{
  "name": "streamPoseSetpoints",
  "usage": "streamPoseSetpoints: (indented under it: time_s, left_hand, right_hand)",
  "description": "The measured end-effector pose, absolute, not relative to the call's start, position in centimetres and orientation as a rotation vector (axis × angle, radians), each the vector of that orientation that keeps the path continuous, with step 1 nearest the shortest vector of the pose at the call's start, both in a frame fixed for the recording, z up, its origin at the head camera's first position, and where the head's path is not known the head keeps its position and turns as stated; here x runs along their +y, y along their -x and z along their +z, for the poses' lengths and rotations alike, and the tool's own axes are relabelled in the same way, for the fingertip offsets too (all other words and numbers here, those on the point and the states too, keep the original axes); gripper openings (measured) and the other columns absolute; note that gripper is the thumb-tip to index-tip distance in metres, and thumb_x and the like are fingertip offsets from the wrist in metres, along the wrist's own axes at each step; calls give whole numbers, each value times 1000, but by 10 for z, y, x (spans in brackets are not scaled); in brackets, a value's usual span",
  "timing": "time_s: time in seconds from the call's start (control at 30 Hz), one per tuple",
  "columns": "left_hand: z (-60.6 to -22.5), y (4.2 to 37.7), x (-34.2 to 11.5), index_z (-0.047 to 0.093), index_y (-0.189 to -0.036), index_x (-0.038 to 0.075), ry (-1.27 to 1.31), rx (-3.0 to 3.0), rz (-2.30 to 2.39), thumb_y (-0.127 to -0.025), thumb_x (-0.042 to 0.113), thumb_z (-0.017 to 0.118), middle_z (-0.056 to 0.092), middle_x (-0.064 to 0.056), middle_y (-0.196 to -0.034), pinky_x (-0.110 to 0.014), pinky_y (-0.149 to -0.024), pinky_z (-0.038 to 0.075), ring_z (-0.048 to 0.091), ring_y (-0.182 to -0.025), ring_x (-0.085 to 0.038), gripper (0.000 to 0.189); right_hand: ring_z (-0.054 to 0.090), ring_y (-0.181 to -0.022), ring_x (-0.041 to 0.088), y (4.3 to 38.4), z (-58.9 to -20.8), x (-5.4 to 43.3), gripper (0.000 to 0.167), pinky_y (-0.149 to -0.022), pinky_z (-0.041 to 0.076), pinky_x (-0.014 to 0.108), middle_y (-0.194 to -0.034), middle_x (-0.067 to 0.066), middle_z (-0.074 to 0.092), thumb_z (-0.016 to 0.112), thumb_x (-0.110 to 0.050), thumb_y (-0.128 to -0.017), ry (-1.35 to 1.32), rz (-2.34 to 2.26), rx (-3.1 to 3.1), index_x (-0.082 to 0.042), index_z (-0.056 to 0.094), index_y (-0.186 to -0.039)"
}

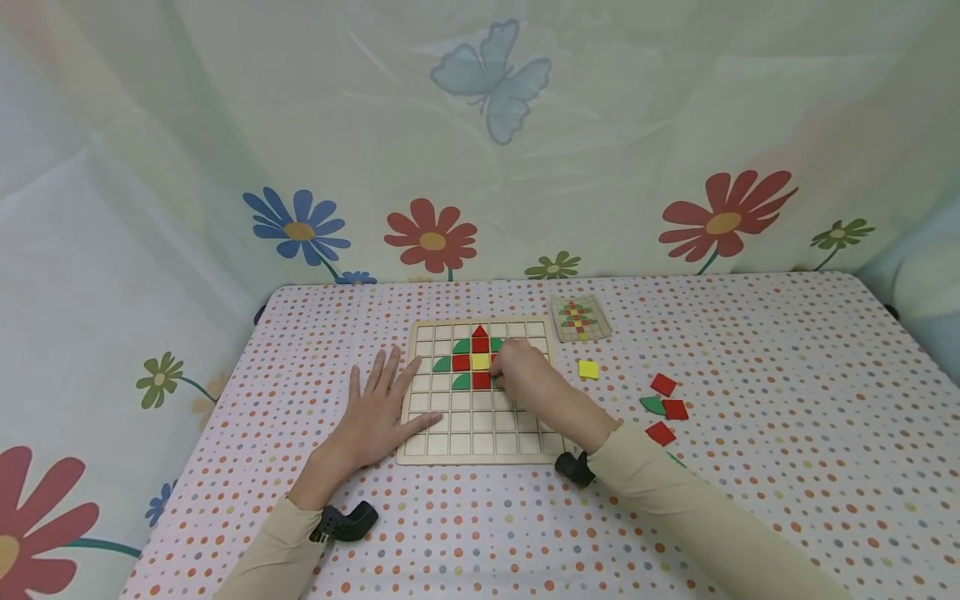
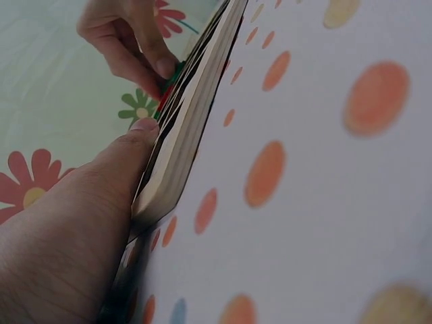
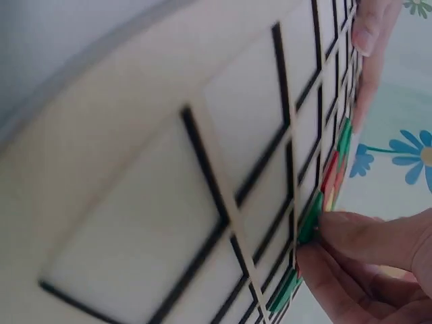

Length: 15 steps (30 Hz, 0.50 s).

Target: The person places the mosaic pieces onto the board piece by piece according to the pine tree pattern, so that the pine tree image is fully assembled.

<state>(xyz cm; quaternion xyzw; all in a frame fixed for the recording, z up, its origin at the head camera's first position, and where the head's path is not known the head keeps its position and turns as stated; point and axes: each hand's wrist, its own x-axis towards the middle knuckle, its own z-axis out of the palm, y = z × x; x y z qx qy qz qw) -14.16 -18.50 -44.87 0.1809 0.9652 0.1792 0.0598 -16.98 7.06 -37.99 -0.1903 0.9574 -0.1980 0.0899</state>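
A wooden grid board (image 1: 442, 445) lies on the table, its upper middle cells filled with red, green and yellow tiles. My left hand (image 1: 378, 419) is spread flat at the board's left side, thumb and fingertips over its edge. With bent fingers my right hand (image 1: 528, 379) reaches over the pattern's right side. In the right wrist view its thumb and fingers pinch at a green quarter-circle tile (image 3: 310, 219) low in the grid. The hand covers part of the pattern. A yellow square tile (image 1: 480, 362) fills a cell between red square tiles (image 1: 461, 362).
A picture card (image 1: 582, 318) showing a tree-like pattern lies beyond the board's upper right corner. Nearby is a loose yellow tile (image 1: 588, 369). Several red tiles (image 1: 676, 409) and a green quarter-circle (image 1: 652, 405) lie farther right, above the right forearm. A patterned curtain (image 1: 360, 108) stands behind the table.
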Motion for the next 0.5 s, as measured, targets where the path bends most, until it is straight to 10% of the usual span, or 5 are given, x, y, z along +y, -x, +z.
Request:
streamPoseSetpoints:
  time_s: [0.5]
  left_hand:
    - [-448,140,-186,20,-169,14,-558,2920,553,-96,65,61,1,-18,-174,-71,-121,-7,-5,-161,-38,98]
  right_hand:
    - [73,-101,26,171,-377,119,18,-86,61,36,-111,15,78,70,2,-97,636,-1040,2628,6,77,-114]
